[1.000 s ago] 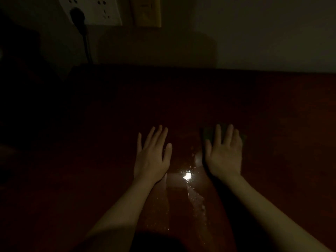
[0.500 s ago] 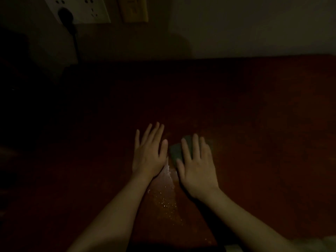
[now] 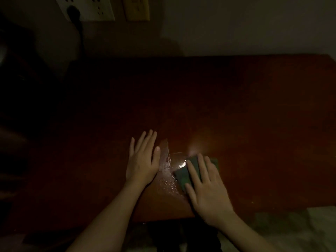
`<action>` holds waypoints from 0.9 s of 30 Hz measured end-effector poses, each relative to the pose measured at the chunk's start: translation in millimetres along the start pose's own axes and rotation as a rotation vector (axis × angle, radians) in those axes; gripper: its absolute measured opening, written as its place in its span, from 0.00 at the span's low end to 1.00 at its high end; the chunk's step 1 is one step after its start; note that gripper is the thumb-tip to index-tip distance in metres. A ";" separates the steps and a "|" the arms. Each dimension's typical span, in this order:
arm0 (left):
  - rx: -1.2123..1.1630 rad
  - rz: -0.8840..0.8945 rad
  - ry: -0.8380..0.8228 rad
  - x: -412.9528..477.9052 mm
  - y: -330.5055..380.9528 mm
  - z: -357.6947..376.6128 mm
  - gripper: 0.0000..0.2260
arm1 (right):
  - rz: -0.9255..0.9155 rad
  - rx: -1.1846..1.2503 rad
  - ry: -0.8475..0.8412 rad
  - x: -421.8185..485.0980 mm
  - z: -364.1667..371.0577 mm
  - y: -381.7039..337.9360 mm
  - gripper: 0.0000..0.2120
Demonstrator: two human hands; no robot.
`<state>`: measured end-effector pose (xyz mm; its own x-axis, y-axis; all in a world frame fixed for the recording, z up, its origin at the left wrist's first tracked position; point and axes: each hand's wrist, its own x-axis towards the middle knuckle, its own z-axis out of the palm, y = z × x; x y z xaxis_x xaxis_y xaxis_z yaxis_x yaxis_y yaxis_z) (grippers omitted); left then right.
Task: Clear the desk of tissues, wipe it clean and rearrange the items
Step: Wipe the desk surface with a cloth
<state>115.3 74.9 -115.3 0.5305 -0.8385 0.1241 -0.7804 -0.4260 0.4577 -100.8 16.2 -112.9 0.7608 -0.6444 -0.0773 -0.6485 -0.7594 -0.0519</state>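
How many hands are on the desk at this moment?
2. The left hand lies flat on the desk, left of the wet patch; the right hand presses a green cloth, right of it.

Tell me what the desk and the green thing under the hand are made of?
The desk looks like reddish-brown wood or veneer with a glossy finish: it mirrors light and water beads on it. The green pad under the right hand seems a matte cloth or sponge; too dark to tell.

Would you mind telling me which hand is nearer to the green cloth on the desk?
Right. The right hand presses flat on the green cloth; the left hand lies flat on the desk to its left, across the wet streak.
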 end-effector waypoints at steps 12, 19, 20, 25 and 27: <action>-0.013 -0.031 0.038 -26.5 -5.2 -5.8 0.29 | -0.004 -0.024 -0.011 -24.8 1.1 -6.8 0.29; -0.048 -0.156 0.168 -31.1 -10.1 -9.9 0.29 | 0.293 0.015 0.003 53.9 -14.1 -20.5 0.35; -0.021 -0.162 0.172 -30.7 -10.3 -10.1 0.29 | 0.173 0.001 0.009 55.1 -12.1 -44.0 0.33; 0.074 -0.212 0.175 -29.9 -18.3 -14.9 0.28 | -0.101 -0.078 -0.036 2.1 -9.3 -15.4 0.28; 0.104 -0.206 0.178 -29.8 -29.3 -18.4 0.28 | 0.076 -0.067 0.017 22.6 -12.3 13.7 0.31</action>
<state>128.5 118.6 -116.3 0.7240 -0.6618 0.1947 -0.6750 -0.6213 0.3980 -92.1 -9.9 -103.1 0.7103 -0.7013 -0.0612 -0.7016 -0.7123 0.0202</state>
